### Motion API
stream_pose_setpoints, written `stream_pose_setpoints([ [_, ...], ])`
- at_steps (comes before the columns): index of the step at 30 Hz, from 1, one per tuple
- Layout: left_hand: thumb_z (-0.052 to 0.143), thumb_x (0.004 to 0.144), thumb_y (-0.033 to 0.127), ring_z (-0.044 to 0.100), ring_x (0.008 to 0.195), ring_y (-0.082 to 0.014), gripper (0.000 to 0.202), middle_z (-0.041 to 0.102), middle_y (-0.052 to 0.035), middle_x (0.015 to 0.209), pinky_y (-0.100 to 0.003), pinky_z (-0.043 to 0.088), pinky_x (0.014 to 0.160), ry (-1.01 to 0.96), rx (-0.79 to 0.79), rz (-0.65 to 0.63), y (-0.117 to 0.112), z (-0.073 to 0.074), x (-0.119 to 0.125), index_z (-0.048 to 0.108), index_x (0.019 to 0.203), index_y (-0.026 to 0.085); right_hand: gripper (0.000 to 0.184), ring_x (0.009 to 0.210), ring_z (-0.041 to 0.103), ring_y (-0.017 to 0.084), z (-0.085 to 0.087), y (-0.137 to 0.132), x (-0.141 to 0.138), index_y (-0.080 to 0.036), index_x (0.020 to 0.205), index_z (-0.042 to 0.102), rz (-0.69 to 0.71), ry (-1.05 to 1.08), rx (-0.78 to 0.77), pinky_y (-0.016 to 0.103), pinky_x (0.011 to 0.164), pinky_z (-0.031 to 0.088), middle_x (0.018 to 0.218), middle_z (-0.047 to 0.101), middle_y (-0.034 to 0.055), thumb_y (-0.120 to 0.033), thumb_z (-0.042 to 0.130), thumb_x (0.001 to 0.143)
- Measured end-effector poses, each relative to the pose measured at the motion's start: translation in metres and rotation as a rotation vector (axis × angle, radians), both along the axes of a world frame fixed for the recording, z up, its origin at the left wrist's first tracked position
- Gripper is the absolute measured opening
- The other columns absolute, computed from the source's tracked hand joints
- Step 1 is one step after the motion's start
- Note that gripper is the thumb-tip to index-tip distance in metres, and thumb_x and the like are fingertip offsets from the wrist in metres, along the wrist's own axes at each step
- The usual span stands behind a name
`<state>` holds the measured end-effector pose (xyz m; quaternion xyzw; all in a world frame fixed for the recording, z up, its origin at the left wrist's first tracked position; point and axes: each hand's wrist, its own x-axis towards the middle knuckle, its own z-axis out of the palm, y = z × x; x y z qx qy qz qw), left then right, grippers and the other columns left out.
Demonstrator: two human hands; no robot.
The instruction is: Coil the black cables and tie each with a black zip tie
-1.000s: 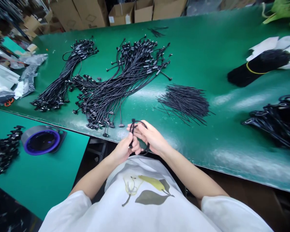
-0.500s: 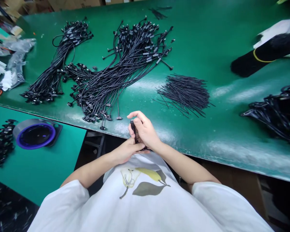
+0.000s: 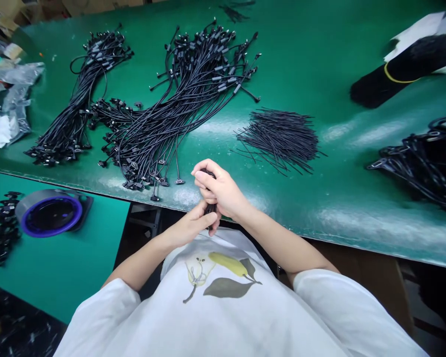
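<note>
Just off the bench's front edge, both hands close on a folded black cable [image 3: 210,208]. My left hand [image 3: 193,223] grips its lower part, with the thumb laid across it. Higher up, my right hand [image 3: 219,191] wraps round the upper part, its thumb and index finger pinched together. Most of the cable is hidden by the fingers. Beyond the hands lies a spread pile of black cables [image 3: 171,109] with plugs at both ends. To the right of it is a heap of short black ties [image 3: 282,136].
On the green bench [image 3: 319,64] lie a second cable bunch [image 3: 78,94], a banded black bundle [image 3: 379,84] and coiled cables [image 3: 419,168]. A lower green table [image 3: 92,258] at left holds a purple-rimmed tape roll [image 3: 52,213] and more cable ends [image 3: 2,228]. Plastic bags [image 3: 18,99] sit far left.
My right hand has closed further over the cable's upper end, which showed before and is now covered. Both hands are slightly higher in view, and the view has shifted a little.
</note>
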<state>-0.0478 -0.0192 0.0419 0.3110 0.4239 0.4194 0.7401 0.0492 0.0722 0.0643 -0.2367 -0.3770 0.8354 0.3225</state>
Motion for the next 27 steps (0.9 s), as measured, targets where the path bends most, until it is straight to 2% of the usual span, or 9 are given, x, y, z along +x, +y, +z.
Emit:
stream_pose_setpoints([
  [3,0.055,0.089,0.05,0.048,0.055,-0.0093,0.035,0.05,0.0017,0.068,-0.023,0.039,0.051,-0.016,-0.017,-0.033,0.001,-0.003,0.0,0.054,0.09,0.015,0.028,0.039,0.022,0.0,-0.005,0.004,0.005,-0.022,0.087,0.047,0.005,-0.01,-0.036,0.011,0.033,0.016,0.06,0.037,-0.0108,-0.04,0.067,0.081],
  [7,0.067,0.081,0.049,0.051,0.057,-0.011,0.037,0.045,0.0031,0.064,-0.025,0.045,0.055,-0.214,-0.185,-0.028,0.005,0.002,0.003,0.055,0.082,0.014,0.036,0.037,0.034,0.003,-0.01,0.01,0.016,-0.022,0.083,0.044,-0.016,-0.024,0.052,0.015,0.034,0.035,0.058,0.04,-0.0111,-0.044,0.072,0.078],
  [13,0.072,0.079,0.042,0.044,0.055,-0.0073,0.035,0.04,0.0033,0.065,-0.021,0.041,0.053,-0.452,-0.338,-0.043,0.013,0.01,0.013,0.062,0.09,0.01,0.036,0.031,0.031,0.002,-0.012,0.012,0.021,-0.023,0.082,0.042,-0.031,-0.035,0.137,0.014,0.03,0.029,0.054,0.039,-0.0125,-0.048,0.068,0.082],
  [16,0.075,0.076,0.039,0.039,0.051,-0.0058,0.032,0.036,0.005,0.061,-0.018,0.036,0.047,-0.434,-0.311,0.031,0.014,0.007,0.014,0.058,0.08,0.012,0.034,0.038,0.045,0.006,-0.008,0.022,0.031,-0.024,0.089,0.045,-0.079,-0.06,0.231,0.02,0.042,0.045,0.06,0.045,-0.0106,-0.046,0.069,0.081],
  [18,0.074,0.076,0.041,0.036,0.049,-0.005,0.035,0.034,0.0058,0.06,-0.016,0.031,0.043,-0.363,-0.274,0.103,0.015,0.003,0.012,0.054,0.075,0.013,0.032,0.066,0.064,0.014,-0.002,0.032,0.045,-0.025,0.102,0.049,-0.173,-0.177,0.429,0.031,0.067,0.056,0.079,0.058,-0.0034,-0.043,0.068,0.082],
  [19,0.074,0.076,0.043,0.035,0.048,-0.0048,0.036,0.033,0.0061,0.06,-0.015,0.029,0.042,-0.321,-0.269,0.119,0.016,0.001,0.01,0.052,0.073,0.014,0.034,0.087,0.066,0.019,0.001,0.036,0.054,-0.026,0.108,0.051,-0.208,-0.267,0.585,0.037,0.082,0.054,0.094,0.062,0.0016,-0.042,0.067,0.083],
  [22,0.071,0.076,0.05,0.033,0.046,-0.0052,0.041,0.032,0.0068,0.058,-0.016,0.026,0.039,-0.208,-0.249,0.075,0.018,-0.004,0.005,0.048,0.071,0.016,0.034,0.124,0.049,0.028,0.005,0.039,0.075,-0.027,0.121,0.055,-0.087,-0.496,1.166,0.052,0.108,0.034,0.123,0.06,0.0075,-0.037,0.06,0.089],
  [25,0.064,0.08,0.056,0.035,0.045,-0.0063,0.044,0.036,0.0063,0.057,-0.018,0.028,0.04,-0.074,-0.161,-0.067,0.019,-0.005,0.003,0.049,0.072,0.016,0.027,0.11,0.055,0.024,-0.004,0.029,0.085,-0.024,0.114,0.059,0.197,-0.605,1.657,0.051,0.103,0.036,0.107,0.065,0.0058,-0.02,0.04,0.096],
  [27,0.056,0.084,0.058,0.037,0.046,-0.0074,0.044,0.038,0.0057,0.058,-0.021,0.031,0.042,0.046,-0.105,-0.203,0.017,-0.004,0.003,0.052,0.076,0.015,0.03,0.083,0.056,0.019,-0.012,0.019,0.089,-0.02,0.096,0.062,0.317,-0.678,1.902,0.039,0.082,0.045,0.086,0.062,0.0049,-0.012,0.032,0.096],
])
